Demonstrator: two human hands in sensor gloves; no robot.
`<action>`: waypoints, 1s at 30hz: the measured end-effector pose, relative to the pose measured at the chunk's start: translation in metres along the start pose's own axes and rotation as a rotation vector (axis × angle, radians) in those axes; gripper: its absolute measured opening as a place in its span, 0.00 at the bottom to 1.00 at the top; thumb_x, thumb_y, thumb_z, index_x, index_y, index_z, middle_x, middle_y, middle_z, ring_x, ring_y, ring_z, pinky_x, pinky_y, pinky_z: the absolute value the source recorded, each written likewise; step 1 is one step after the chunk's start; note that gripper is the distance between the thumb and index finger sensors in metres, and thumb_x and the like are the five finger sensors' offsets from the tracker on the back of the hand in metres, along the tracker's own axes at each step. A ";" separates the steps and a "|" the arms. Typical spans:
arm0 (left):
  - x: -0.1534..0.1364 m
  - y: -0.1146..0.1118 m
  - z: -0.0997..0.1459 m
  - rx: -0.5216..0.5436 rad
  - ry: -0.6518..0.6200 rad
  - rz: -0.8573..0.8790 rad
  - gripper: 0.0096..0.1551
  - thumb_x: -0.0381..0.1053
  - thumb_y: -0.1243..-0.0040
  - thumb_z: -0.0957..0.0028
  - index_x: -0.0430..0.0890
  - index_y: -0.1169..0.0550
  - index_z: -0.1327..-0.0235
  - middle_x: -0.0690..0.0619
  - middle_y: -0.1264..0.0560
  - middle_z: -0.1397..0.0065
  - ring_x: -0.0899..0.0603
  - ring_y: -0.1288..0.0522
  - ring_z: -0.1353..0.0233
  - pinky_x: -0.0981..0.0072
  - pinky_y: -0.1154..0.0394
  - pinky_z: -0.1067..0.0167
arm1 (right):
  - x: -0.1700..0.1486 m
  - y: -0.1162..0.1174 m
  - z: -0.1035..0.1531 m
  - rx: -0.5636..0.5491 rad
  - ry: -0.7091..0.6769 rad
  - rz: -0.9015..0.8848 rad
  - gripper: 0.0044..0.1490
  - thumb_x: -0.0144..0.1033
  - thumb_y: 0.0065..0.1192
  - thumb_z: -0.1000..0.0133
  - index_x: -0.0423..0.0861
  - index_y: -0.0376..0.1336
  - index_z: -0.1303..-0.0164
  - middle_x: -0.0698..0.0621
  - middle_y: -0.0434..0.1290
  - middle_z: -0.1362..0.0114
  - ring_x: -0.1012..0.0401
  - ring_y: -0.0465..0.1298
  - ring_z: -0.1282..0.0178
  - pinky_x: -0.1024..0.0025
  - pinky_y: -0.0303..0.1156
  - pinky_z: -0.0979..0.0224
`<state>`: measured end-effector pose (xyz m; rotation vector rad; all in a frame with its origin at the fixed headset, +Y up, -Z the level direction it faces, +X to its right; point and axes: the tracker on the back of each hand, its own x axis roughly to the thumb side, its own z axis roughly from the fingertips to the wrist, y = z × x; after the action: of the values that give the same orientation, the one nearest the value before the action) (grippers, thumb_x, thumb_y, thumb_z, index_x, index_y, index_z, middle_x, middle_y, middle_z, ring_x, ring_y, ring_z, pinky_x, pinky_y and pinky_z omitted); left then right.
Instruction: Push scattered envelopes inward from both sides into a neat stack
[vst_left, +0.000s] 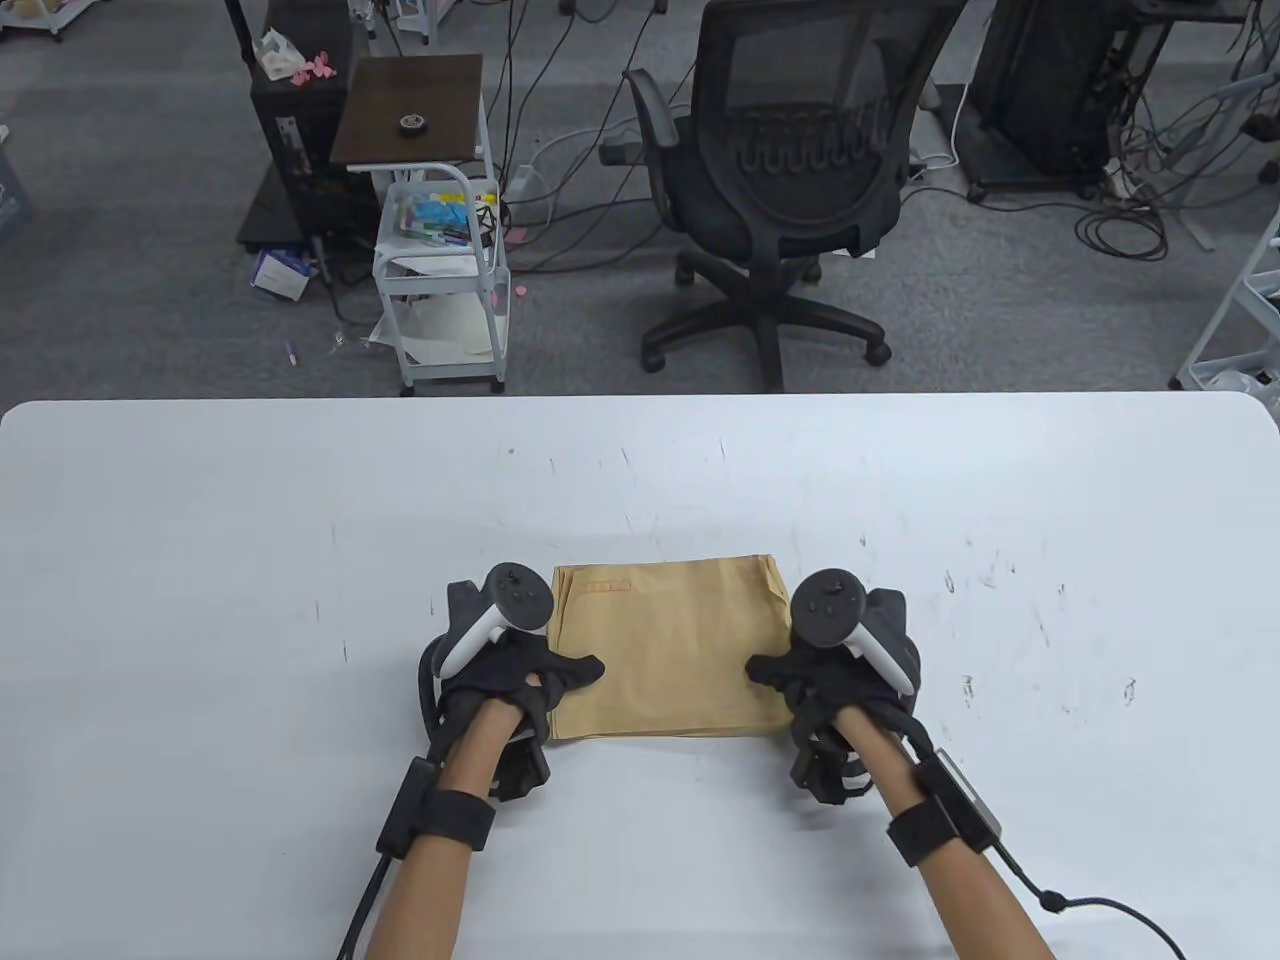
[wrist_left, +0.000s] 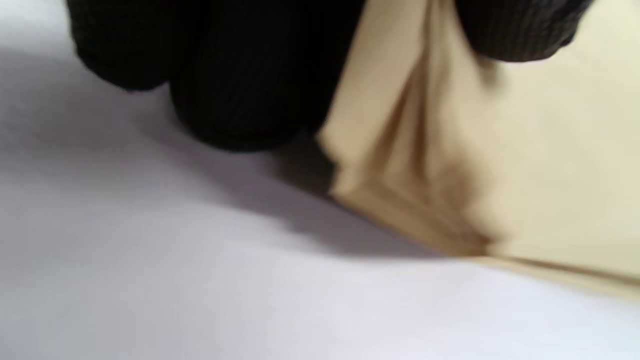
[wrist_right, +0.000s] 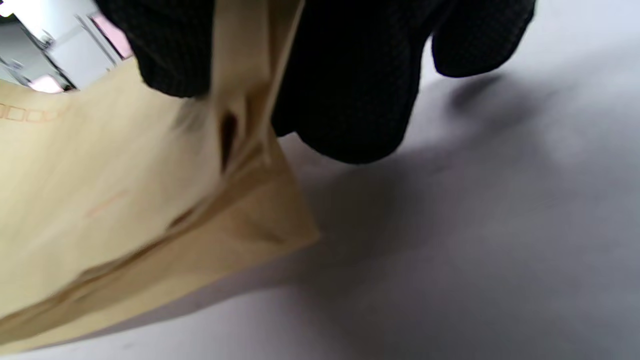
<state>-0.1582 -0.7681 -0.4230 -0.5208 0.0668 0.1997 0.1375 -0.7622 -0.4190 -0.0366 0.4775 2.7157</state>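
Observation:
A stack of tan envelopes (vst_left: 670, 650) lies near the front middle of the white table (vst_left: 300, 520), edges roughly squared. My left hand (vst_left: 555, 672) is at the stack's left edge, thumb lying on top. My right hand (vst_left: 785, 675) is at the right edge, thumb on top. In the left wrist view the envelope edge (wrist_left: 400, 150) is bent upward between my fingers (wrist_left: 240, 90) and thumb (wrist_left: 515, 30). In the right wrist view the right edge (wrist_right: 250, 125) rises between my thumb (wrist_right: 170, 50) and fingers (wrist_right: 350, 90). Both hands pinch the stack's sides.
Bare white table surface lies around the stack on all sides. Beyond the table's far edge stand a black office chair (vst_left: 790, 170) and a small white cart (vst_left: 440, 270) on the grey carpet.

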 end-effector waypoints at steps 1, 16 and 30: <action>0.006 -0.001 0.000 0.023 0.020 -0.048 0.25 0.71 0.41 0.57 0.53 0.14 0.67 0.58 0.17 0.64 0.46 0.19 0.58 0.58 0.21 0.57 | 0.004 0.002 -0.003 0.022 0.035 0.092 0.56 0.43 0.66 0.49 0.17 0.48 0.29 0.49 0.79 0.54 0.54 0.81 0.57 0.42 0.65 0.31; 0.036 -0.007 0.059 0.302 -0.307 -0.333 0.47 0.67 0.60 0.50 0.66 0.67 0.27 0.42 0.73 0.18 0.26 0.67 0.17 0.27 0.58 0.23 | 0.044 0.015 0.051 -0.316 -0.131 0.755 0.49 0.54 0.49 0.45 0.44 0.43 0.17 0.30 0.63 0.22 0.34 0.69 0.30 0.28 0.53 0.26; -0.021 0.009 0.122 0.212 -0.300 -0.366 0.50 0.70 0.61 0.51 0.56 0.59 0.19 0.42 0.65 0.14 0.27 0.63 0.16 0.28 0.57 0.22 | 0.031 -0.026 0.115 -0.149 -0.312 0.527 0.49 0.56 0.41 0.47 0.41 0.47 0.18 0.31 0.56 0.17 0.34 0.63 0.25 0.28 0.51 0.25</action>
<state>-0.1793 -0.7024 -0.3192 -0.2802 -0.2955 -0.0888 0.1229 -0.6897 -0.3223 0.5369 0.2095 3.1782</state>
